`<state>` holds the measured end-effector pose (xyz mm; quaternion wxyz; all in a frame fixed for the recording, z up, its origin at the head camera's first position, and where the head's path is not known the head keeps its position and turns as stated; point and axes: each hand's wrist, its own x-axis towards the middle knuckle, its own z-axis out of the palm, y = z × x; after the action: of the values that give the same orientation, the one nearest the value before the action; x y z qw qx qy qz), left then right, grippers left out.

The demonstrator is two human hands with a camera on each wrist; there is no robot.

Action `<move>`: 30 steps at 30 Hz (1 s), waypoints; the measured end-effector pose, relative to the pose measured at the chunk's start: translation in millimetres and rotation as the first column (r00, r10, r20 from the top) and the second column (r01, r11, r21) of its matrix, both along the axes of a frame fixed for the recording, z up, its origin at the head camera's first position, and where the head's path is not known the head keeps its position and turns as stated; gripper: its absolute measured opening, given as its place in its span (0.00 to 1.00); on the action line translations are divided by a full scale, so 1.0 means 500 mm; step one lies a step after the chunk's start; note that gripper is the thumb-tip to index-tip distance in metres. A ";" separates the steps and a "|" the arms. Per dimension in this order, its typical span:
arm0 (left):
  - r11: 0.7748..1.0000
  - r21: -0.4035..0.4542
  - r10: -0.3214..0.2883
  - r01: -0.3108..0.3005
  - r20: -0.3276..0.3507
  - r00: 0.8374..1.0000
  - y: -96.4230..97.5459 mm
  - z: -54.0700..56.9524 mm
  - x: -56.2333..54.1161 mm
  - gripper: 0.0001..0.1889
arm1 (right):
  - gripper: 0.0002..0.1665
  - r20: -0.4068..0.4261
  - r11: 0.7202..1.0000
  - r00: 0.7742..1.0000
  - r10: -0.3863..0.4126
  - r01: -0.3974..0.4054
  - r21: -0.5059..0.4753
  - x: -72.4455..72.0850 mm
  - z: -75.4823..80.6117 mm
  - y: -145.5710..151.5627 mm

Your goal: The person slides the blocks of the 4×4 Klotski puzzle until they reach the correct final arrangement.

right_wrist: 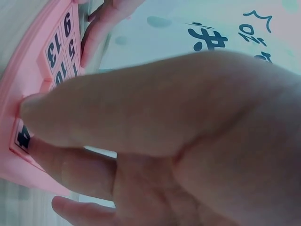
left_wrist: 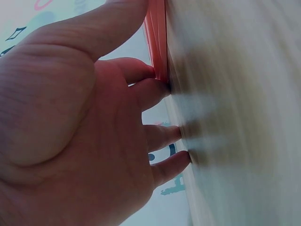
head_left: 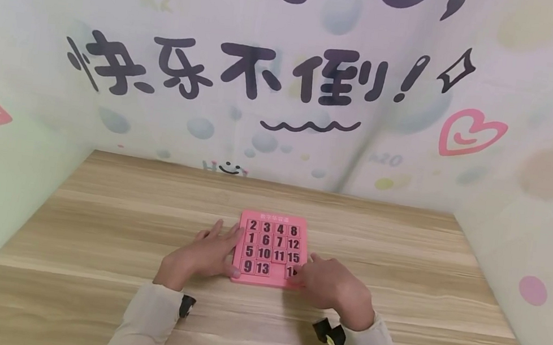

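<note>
A pink sliding number puzzle (head_left: 266, 281) lies flat on the table. Its rows read 2 3 4 8, then 1 6 7 12, then 5 10 11 15; the bottom row has 9, 13, a gap and a partly covered tile (right_wrist: 22, 137) showing a 4. Along the puzzle's left side rests my left hand (head_left: 208, 253), its fingertips (left_wrist: 162, 89) touching the edge and the thumb near the front corner. From the right, my right hand (head_left: 330, 284) reaches over the frame. Its thumb (right_wrist: 35, 113) and another finger press at that bottom-right tile, hiding part of it.
The wood-grain table (head_left: 113, 211) extends around the puzzle on all sides. A white printed backdrop (head_left: 197, 146) with dark lettering rises behind it, and side walls flank the table. Black devices sit at both wrists, below light sleeves (head_left: 144, 317).
</note>
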<state>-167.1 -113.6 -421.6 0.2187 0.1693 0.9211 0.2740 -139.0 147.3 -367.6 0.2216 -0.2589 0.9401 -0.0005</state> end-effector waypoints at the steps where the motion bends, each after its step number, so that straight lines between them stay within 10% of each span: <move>1: 1.000 -0.003 -0.001 0.001 0.000 1.000 0.000 0.000 0.000 0.49 | 0.19 -0.004 1.000 1.000 0.011 -0.011 0.007 0.000 0.000 -0.001; 30: 1.000 -0.024 0.001 -0.001 -0.007 1.000 0.000 -0.013 -0.005 0.49 | 0.17 -0.097 0.995 0.991 0.096 -0.095 0.008 0.008 -0.010 -0.025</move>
<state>-169.5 -113.8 -427.9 0.2175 0.1669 0.9252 0.2624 -135.2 134.9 -372.8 0.1758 -0.3029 0.9364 0.0243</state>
